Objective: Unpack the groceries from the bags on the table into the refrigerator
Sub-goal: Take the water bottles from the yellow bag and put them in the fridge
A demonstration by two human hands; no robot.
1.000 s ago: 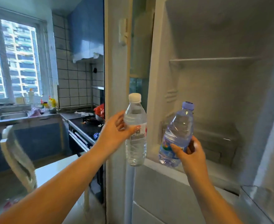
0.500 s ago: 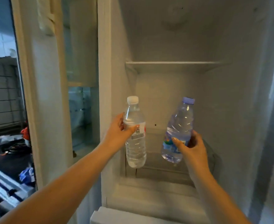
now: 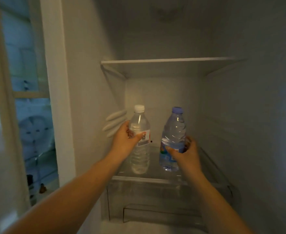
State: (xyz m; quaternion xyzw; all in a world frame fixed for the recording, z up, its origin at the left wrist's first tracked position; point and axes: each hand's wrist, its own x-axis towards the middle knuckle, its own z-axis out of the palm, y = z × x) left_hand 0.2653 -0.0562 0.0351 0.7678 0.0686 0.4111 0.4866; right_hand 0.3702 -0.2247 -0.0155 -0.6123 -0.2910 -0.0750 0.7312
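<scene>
The refrigerator [image 3: 231,115] stands open in front of me, dim inside. My left hand [image 3: 124,140] grips a clear water bottle with a white cap [image 3: 139,159] around its middle. My right hand [image 3: 185,153] grips a bluish water bottle with a purple cap [image 3: 172,132] near its label. Both bottles are upright, side by side, just above or at the glass shelf [image 3: 155,179] in the lower part of the compartment. Whether their bases touch the shelf I cannot tell.
A white shelf [image 3: 169,61] spans the compartment above the bottles. A clear drawer [image 3: 155,211] sits under the glass shelf. Ribbed rails [image 3: 115,123] stick out of the left inner wall beside my left hand. A glass-paned door frame [image 3: 32,95] is at the left.
Both hands have carried the bottles forward and down, deeper into the refrigerator, to the level of the glass shelf. The view has turned from the kitchen to the refrigerator's inside.
</scene>
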